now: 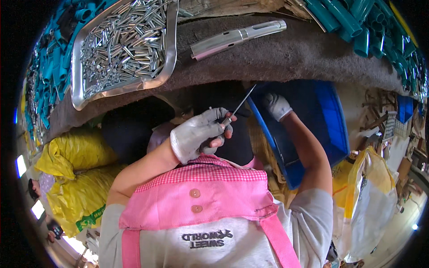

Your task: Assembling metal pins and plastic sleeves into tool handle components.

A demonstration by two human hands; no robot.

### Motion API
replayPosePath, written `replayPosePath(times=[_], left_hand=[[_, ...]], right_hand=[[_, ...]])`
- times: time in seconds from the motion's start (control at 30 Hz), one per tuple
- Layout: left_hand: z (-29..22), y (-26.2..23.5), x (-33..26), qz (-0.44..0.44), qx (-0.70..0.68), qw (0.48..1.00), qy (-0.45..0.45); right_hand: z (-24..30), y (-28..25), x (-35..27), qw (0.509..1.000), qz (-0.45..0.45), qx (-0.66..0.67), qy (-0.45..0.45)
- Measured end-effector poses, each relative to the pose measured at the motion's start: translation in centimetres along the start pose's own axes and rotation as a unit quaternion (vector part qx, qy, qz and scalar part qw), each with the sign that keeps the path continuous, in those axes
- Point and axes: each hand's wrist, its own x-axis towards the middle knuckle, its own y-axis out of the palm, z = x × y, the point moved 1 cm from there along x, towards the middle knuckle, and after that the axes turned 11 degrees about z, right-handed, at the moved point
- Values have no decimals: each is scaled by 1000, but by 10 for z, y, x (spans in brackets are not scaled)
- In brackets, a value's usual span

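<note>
My left hand point(199, 134), in a grey-stained glove, is closed on a thin metal rod point(240, 106) that points up and to the right, in front of my pink apron. My right hand point(276, 106), in a white glove, reaches into the dark inside of a blue plastic crate point(333, 129) below the table edge. Its fingers are curled downward, and I cannot see whether they hold anything. The rod's tip ends just left of my right hand.
On the brown felt-covered table point(286, 58) stand a shiny metal tray point(78, 71) heaped with several small metal tubes and one larger metal tube point(239, 38). Teal plastic tubes point(357, 22) line the table's far sides. Yellow sacks point(76, 156) sit left, a white sack point(371, 201) right.
</note>
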Motion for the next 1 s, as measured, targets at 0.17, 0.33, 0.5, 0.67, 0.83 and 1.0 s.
replayPosePath(times=[0.17,0.33,0.5,0.67,0.83,1.0], left_hand=[[-2,2,0,-34,68,997,-5],[-1,11,-4,-18,71,997,15],[4,22,-15,19,39,999,-5],[11,21,-41,-6,7,1000,21],[15,15,-66,13,-7,997,71],[20,12,-81,19,11,997,71]], right_hand=[[41,-32,-44,963,-246,110,20],[137,-72,-106,698,-261,667,4],[218,-99,-130,590,-195,763,-178],[243,-104,-129,700,-135,681,-166],[258,-95,-128,679,-127,700,-181],[285,-99,-124,622,-187,741,-171]])
